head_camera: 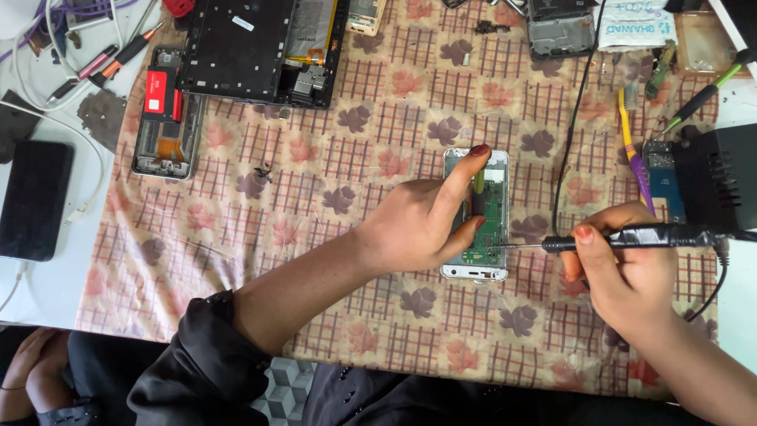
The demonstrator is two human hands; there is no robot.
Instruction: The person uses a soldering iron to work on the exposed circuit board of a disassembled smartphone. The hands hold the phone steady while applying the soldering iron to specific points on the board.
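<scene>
At the far left, on the white table edge, a dark phone (pixel 33 199) lies face down beside white cables (pixel 59 47), and just right of it an opened phone with a red battery (pixel 164 114) rests on the leaf-patterned cloth (pixel 315 237), with a larger opened tablet body (pixel 260 49) beyond it. Near the middle, the left hand (pixel 418 225) curls over a small opened phone (pixel 475 217), thumb and fingers pinched around a thin yellow-green tool held against the green circuit board (pixel 493 217); the hand also steadies the casing on the cloth. To the right, the right hand (pixel 623 276) grips a black soldering iron (pixel 631 237), fingers closed tight around its handle, the fine tip touching the near part of the board. Its cord runs to a black station (pixel 714 177) at the right edge, where a purple-and-yellow toothbrush (pixel 635 150) lies. The step in hand looks like soldering or reworking a joint on the board. The next move seems to call for a still tip, a firm hold on the phone, and care for neighbouring parts.
</scene>
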